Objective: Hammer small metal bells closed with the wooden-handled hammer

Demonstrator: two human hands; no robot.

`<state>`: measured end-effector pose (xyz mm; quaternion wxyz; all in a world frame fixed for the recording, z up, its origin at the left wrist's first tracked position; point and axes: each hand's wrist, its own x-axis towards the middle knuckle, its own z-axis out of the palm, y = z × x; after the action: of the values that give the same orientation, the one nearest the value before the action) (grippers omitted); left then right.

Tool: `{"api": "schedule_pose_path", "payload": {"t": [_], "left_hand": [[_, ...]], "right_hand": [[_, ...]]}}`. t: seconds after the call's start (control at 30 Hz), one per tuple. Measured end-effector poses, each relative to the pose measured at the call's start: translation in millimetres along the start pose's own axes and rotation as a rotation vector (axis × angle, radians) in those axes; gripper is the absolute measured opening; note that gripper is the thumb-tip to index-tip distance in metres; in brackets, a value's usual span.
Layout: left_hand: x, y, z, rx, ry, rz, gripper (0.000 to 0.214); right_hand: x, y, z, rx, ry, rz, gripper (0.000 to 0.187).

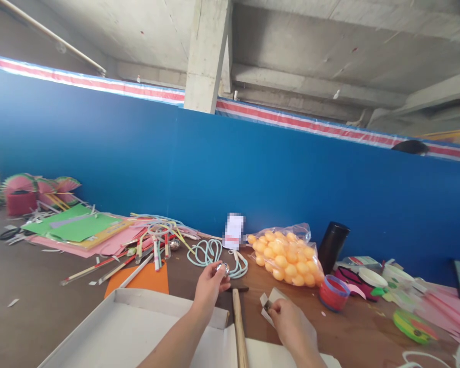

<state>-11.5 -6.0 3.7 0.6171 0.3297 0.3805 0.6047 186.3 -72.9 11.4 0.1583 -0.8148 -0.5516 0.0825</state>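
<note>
My left hand pinches a shiny silver ball between thumb and fingers, above the table. My right hand is at a small opened white cardboard box, its fingers closed together at the mouth. Dark bits show there, but what the fingertips grip is too small to make out. Between my two hands lies a hammer with a wooden handle, its dark head pointing away from me. A flat white box lid or tray lies under my left forearm.
Coiled light-blue cord lies beyond my left hand. A bag of orange balls, a black bottle and a red tape-like roll stand right. Coloured paper and sticks fill the left. A blue partition closes the back.
</note>
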Motion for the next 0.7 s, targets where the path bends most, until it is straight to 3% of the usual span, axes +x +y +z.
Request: {"api": "schedule_pose_path", "payload": {"t": [0.37, 0.57, 0.7], "left_hand": [[0.5, -2.0, -1.2, 0.004, -0.002, 0.002, 0.037], [0.5, 0.4, 0.2, -0.002, 0.010, -0.015, 0.038], [-0.1, 0.3, -0.7, -0.014, 0.004, -0.009, 0.039]], "right_hand": [[1.2, -1.2, -0.4, -0.034, 0.027, -0.005, 0.023], [1.4, -3.0, -4.8, 0.071, 0.099, 0.015, 0.025], [2.8, -2.3, -0.5, 0.189, 0.153, -0.065, 0.022]]}}
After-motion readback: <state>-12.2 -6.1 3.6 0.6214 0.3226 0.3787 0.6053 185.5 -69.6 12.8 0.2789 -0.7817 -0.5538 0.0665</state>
